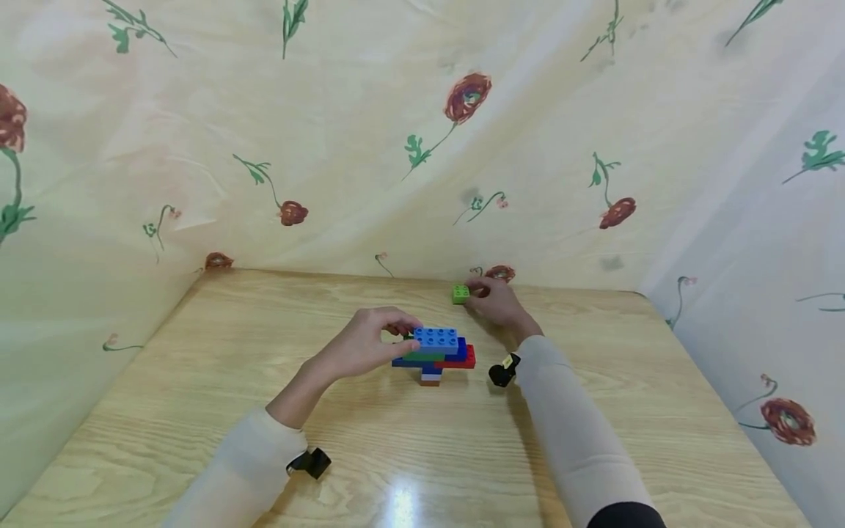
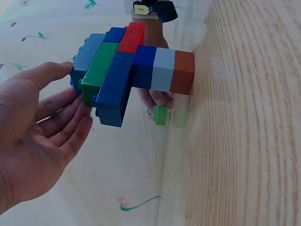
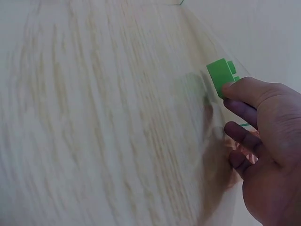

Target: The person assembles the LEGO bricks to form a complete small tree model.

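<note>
A toy building-block stack stands on the table. It has a brown, a pale and a dark blue block as its narrow stem, wider blue, red (image 2: pixel 131 37) and green (image 2: pixel 101 63) blocks above, and a light blue block (image 1: pixel 436 338) on top. My left hand (image 1: pixel 366 342) holds the left end of the light blue block between thumb and fingers. Beyond the stack, near the back edge, my right hand (image 1: pixel 496 301) pinches a small bright green block (image 3: pixel 220 76) between thumb and index finger. The other right fingers hang loosely bent in the right wrist view.
The wooden table (image 1: pixel 370 455) ends at the back against a flowered cloth (image 1: pixel 350 147), which hangs close behind the green block and right hand. Black wrist cameras sit under both forearms, the right one (image 1: pixel 504 370) just right of the stack.
</note>
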Tool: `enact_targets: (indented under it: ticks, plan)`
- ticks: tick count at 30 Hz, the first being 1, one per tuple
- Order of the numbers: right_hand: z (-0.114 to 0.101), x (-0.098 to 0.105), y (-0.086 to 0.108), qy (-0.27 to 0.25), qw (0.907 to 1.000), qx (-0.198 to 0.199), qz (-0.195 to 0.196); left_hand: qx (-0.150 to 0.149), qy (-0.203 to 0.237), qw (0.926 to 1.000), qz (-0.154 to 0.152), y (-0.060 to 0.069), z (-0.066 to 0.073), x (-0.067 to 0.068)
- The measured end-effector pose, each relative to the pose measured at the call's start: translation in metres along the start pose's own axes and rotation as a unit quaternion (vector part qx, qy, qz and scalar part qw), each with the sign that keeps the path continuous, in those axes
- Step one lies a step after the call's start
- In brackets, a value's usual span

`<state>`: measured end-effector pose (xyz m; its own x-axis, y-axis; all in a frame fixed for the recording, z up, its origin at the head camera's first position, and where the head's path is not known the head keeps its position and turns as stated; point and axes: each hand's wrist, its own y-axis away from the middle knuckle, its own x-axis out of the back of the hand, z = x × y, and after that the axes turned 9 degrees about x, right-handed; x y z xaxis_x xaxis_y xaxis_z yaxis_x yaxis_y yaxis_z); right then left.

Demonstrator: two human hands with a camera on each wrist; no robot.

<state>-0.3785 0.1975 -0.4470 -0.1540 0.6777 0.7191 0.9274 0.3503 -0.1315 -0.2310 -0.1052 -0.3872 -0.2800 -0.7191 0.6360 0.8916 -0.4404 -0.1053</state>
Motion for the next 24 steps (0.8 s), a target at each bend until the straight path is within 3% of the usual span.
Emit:
enact_targets:
  ticks: [11,24]
  plan:
    - [-0.017,0.011,0.006,0.006,0.9995,0.03,0.008,0.001,-0.002,1.0,-0.005,-0.002,0.0,0.0]
    - [-0.052,0.026,0.037,-0.009,0.9966,0.077,0.028,0.001,-0.002,1.0,-0.005,-0.001,-0.001,-0.001]
